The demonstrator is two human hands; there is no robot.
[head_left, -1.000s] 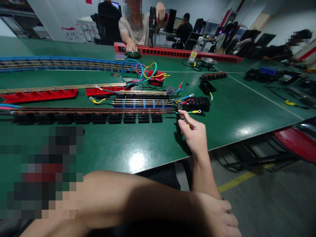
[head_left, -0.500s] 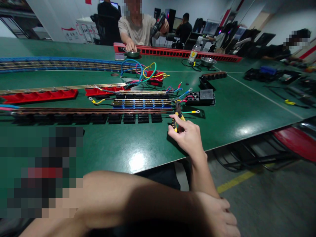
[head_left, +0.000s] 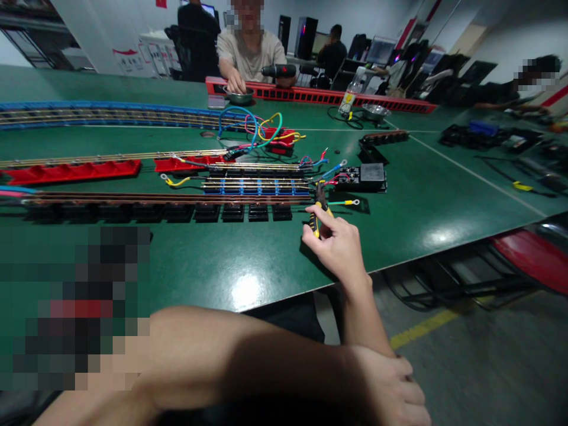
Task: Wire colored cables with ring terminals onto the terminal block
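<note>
My right hand (head_left: 338,247) is closed on a pair of pliers (head_left: 322,198) with yellow-and-black handles, resting over the table. The dark jaws point away from me, by the right ends of the blue-based bar assembly (head_left: 257,185) and the black-based bar assembly (head_left: 177,198). Just right of the jaws lies a green-yellow wire with a ring terminal (head_left: 348,202). Behind it sits a black box-shaped unit (head_left: 371,176) with wires. My left arm crosses in front of me, and my left hand (head_left: 390,384) wraps over my right arm; its fingertips are partly hidden.
Opposite, a person holds a cordless drill (head_left: 279,71), one hand at a metal bowl (head_left: 239,96). A long red slotted rail (head_left: 310,94), a bottle (head_left: 350,97) and another bowl (head_left: 375,112) are at the back. Red-based bars (head_left: 75,171) lie left. A red stool (head_left: 532,260) stands right.
The person opposite has lowered the drill from a raised, slanted position to a level one near the red rail. My hands and the pliers have stayed in place.
</note>
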